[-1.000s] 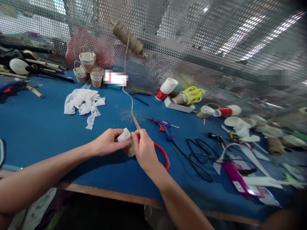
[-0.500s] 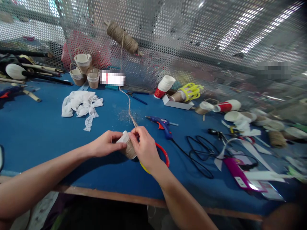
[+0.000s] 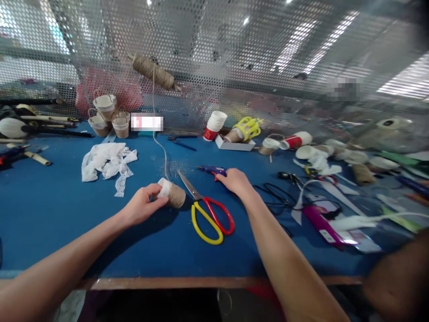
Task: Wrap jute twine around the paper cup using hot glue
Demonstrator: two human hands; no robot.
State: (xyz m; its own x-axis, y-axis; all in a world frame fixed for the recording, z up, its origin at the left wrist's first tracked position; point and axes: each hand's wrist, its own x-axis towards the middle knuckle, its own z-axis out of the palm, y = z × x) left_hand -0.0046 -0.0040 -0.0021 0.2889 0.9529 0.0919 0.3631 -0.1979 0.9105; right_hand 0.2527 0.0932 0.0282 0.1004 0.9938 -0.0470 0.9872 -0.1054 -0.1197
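My left hand (image 3: 142, 205) grips a small paper cup (image 3: 172, 193) wrapped in brown twine, lying on its side on the blue table (image 3: 50, 197). A strand of twine (image 3: 160, 143) runs from the cup up to a spool (image 3: 152, 71) hung on the perforated metal screen. My right hand (image 3: 236, 181) is closed over the handle of a blue glue gun (image 3: 209, 170), whose nozzle points left. Red and yellow scissors (image 3: 209, 213) lie between my two hands.
White lace (image 3: 105, 161) lies at the left, with several small twine-handled cups (image 3: 107, 114) behind it. Stacked red and white cups (image 3: 214, 125), a yellow plastic piece (image 3: 250, 127), black cable (image 3: 278, 201), paper strips and a pink package (image 3: 321, 226) crowd the right. The table's wooden edge (image 3: 174, 281) runs close to me.
My right hand let go of the cup and twine and moved right to the glue gun. The scissors are now uncovered. The left hand still holds the cup.
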